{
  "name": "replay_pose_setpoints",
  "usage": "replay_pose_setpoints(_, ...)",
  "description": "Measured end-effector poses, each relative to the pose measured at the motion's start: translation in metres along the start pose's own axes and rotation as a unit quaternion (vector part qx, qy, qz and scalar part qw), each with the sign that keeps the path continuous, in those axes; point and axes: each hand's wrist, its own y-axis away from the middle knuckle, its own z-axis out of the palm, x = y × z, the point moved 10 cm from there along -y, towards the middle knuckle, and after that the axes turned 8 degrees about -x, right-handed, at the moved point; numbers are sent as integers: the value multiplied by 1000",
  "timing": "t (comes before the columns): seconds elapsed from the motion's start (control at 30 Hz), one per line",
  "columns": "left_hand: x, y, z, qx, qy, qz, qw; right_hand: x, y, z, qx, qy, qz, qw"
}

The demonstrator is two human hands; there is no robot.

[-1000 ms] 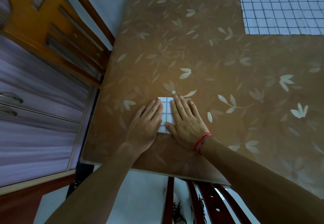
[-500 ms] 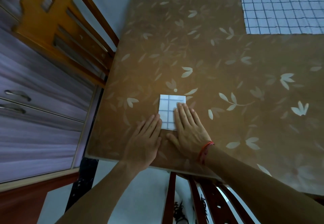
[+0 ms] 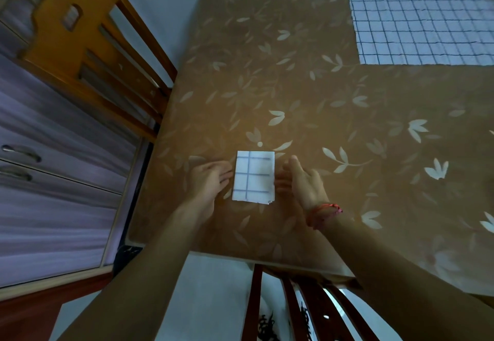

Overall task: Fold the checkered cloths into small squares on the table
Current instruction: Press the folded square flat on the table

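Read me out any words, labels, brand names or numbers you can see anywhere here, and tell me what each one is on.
None: no readable text shows.
folded checkered cloth: grid lines only.
flat checkered cloth: grid lines only.
table: leaf pattern only.

Folded cloth [image 3: 254, 177] white with dark grid; far cloth [image 3: 425, 24] white, navy checks; table [image 3: 267, 73] tan-brown with pale leaf pattern; chair [image 3: 80, 46] orange-brown; wrist thread [image 3: 324, 210] red.

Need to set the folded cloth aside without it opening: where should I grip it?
Pinch the folded cloth at its near right corner, coming from the right hand side. Loose layer ends show there, so a grip likely holds every layer together.
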Motion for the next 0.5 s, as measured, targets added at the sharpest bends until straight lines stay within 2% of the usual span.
replay_pose_setpoints(0.23,-8,1,3,-15,26,-13,999,-6,-1,7,-29,-30,-2,999)
replay_pose_setpoints(0.5,-7,4,5,-11,21,-5,1000,5,1,4,-5,1,18,1000)
